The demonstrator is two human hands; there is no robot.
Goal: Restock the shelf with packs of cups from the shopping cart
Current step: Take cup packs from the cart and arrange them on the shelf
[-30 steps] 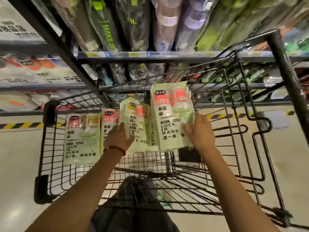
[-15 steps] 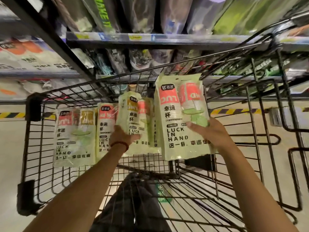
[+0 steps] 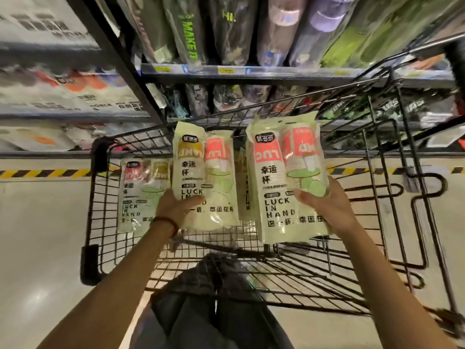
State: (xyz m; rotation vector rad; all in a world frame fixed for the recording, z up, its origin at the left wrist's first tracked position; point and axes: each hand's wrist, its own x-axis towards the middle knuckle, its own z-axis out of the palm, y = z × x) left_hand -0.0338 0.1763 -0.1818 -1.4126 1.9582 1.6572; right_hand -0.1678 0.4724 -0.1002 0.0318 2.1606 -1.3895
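Two packs lifted: I have the left pack (image 3: 201, 172) and the right pack (image 3: 279, 177) of cups raised above the shopping cart (image 3: 99, 157), upright, print facing me.
Step in hand: carrying both up toward the shelf (image 3: 251, 71) ahead. I judge the restock to be partly done at best, since neither pack is on the shelf yet.
Doing it well: keep each pack upright and clear of the cart's front rim, then feed it into a gap. The film looks soft and slippery, so I would grip low and firm without crushing the cups.
Left hand (image 3: 176, 210): my fingers (image 3: 193, 199) are curled round the left pack's lower part, with the thumb across its front.
Right hand (image 3: 324, 205): the thumb is on the right pack's front and the other fingers wrap behind its right side.
Waiting in the cart: a third pack (image 3: 141, 195) leans at the far left, and a fourth pack (image 3: 242, 187) shows between my two.
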